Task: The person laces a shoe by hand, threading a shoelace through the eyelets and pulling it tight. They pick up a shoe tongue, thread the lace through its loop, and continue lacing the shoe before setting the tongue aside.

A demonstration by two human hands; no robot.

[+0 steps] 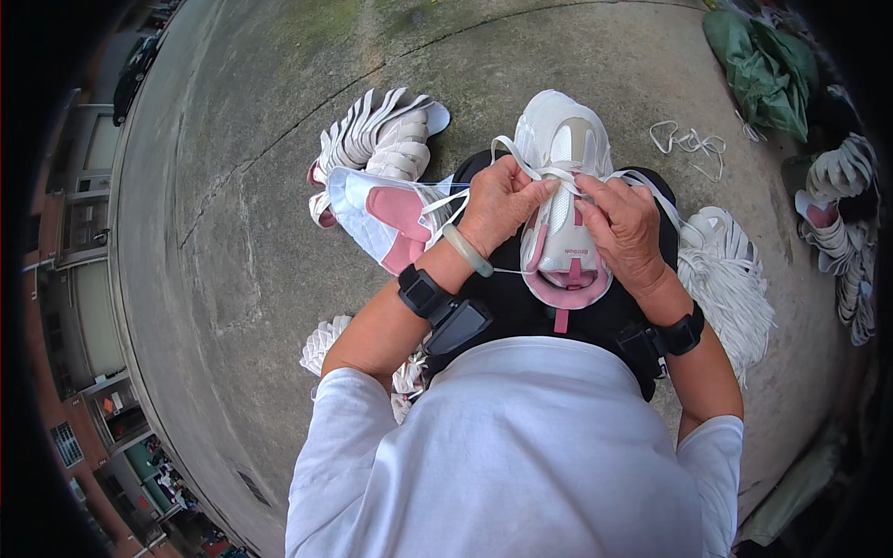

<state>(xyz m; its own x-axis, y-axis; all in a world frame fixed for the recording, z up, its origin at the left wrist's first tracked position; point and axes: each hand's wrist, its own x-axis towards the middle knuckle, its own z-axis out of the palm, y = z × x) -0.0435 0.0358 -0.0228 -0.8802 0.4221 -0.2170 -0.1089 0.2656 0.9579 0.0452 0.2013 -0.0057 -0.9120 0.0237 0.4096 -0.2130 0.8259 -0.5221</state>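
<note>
A white and grey shoe upper [563,135] with a pink collar and pull tab lies across my dark-trousered lap, toe pointing away. A white shoelace [534,167] crosses its upper end and trails in loops to both sides. On the left edge of the tongue, my left hand [498,203] is closed, thumb and fingers pinching the lace. My right hand [631,228] bends over the right eyelet edge, its thumb and forefinger close together on the lace; part of that grip is hidden. By my left wrist lies another upper [377,209] with a pink and pale blue inside.
Stacked white uppers [395,139] stand on the concrete floor [251,139] at far left. A thick bundle of white laces [730,288] hangs beside my right leg. Loose laces [690,141], a green sack [767,74] and more stacked uppers [842,177] are at right.
</note>
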